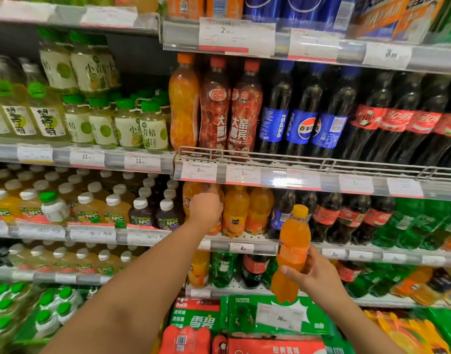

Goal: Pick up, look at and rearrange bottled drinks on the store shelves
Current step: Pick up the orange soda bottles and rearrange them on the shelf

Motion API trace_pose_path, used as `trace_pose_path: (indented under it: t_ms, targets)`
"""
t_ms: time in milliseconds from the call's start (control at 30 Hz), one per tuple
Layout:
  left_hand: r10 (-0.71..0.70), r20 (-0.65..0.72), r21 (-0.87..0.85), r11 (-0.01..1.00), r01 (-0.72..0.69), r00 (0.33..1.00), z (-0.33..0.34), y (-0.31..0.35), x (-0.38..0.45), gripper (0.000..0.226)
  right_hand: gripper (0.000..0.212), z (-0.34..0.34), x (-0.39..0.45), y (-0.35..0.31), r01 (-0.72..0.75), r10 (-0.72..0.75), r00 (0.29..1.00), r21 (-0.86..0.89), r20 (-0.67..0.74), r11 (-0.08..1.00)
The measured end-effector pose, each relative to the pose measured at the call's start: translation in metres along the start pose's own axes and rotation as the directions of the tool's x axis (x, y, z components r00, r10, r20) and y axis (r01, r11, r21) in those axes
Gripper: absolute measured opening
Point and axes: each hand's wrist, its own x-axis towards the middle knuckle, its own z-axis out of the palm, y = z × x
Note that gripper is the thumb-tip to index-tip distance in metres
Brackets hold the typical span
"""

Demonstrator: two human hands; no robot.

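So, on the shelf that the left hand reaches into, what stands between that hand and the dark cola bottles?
In the head view, two orange juice bottles stand side by side between the left hand and the dark cola bottles.

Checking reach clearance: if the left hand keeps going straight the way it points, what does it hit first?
The left hand already rests on the orange juice bottle at the left end of that row. Pushing on would press that bottle back into the shelf; what stands behind it is hidden, so depth there is unclear.
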Motion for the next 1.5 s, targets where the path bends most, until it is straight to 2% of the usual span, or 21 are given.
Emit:
trace_pose_path:
  t_ms: [100, 200, 267, 367, 500, 633, 800, 933, 1033, 1233, 1333, 1500]
  targets:
    - [0.038, -0.061, -0.059, 0.997, -0.042, 0.997, -0.001, -0.008, -0.005, 0.056, 0.046, -0.001, 0.0, -0.001, 0.002, -0.002, 1.0, 0.0, -0.006, 1.0]
    - [0.074, -0.269, -0.211, 0.968, -0.134, 0.96, -0.002, -0.024, -0.015, 0.031, 0.045, 0.001, 0.002, -0.002, 0.001, -0.001, 1.0, 0.001, -0.009, 1.0]
    - [0.012, -0.423, -0.328, 0.93, -0.165, 0.906, 0.001, -0.037, -0.021, 0.009, 0.046, 0.004, 0.004, -0.003, -0.005, 0.005, 1.0, 0.005, -0.002, 1.0]
    - [-0.148, -0.49, -0.446, 0.89, -0.101, 0.859, 0.003, -0.053, -0.022, 0.005, 0.047, 0.009, 0.005, -0.005, -0.006, 0.006, 1.0, 0.002, 0.012, 1.0]
    - [-0.228, -0.397, -0.523, 0.852, -0.015, 0.889, 0.003, -0.066, -0.013, 0.043, 0.047, 0.014, 0.003, -0.007, 0.005, -0.005, 0.999, 0.003, 0.035, 1.0]
    - [-0.283, -0.176, -0.613, 0.781, 0.12, 0.943, 0.006, -0.066, 0.003, 0.067, 0.046, 0.015, 0.001, -0.005, 0.005, -0.005, 0.999, -0.002, 0.044, 1.0]
    - [-0.252, 0.07, -0.642, 0.729, 0.236, 0.965, 0.008, -0.065, 0.01, 0.071, 0.05, 0.009, 0.001, 0.0, 0.003, -0.003, 0.999, -0.006, 0.041, 1.0]
    - [-0.258, 0.058, -0.661, 0.714, 0.231, 0.964, 0.005, -0.069, 0.005, 0.066, 0.05, 0.006, 0.002, 0.001, -0.003, 0.003, 1.0, 0.012, 0.023, 1.0]
    - [-0.195, -0.001, -0.662, 0.735, 0.145, 0.981, 0.0, -0.07, -0.008, 0.066, 0.049, 0.006, 0.004, 0.0, 0.001, -0.001, 1.0, 0.016, 0.025, 1.0]
    - [-0.202, -0.101, -0.745, 0.664, 0.061, 0.974, -0.011, -0.084, -0.041, 0.068, 0.047, 0.015, 0.005, -0.004, 0.018, -0.019, 0.999, 0.027, 0.039, 0.999]
    - [-0.14, -0.056, -0.779, 0.626, 0.044, 0.989, -0.015, -0.093, -0.056, 0.065, 0.044, 0.019, 0.004, -0.008, 0.023, -0.024, 0.998, 0.029, 0.057, 0.999]
    - [0.067, 0.066, -0.825, 0.565, 0.016, 0.996, -0.027, -0.077, -0.095, 0.054, 0.05, 0.025, 0.0, -0.011, 0.024, -0.026, 0.996, 0.028, 0.084, 0.999]
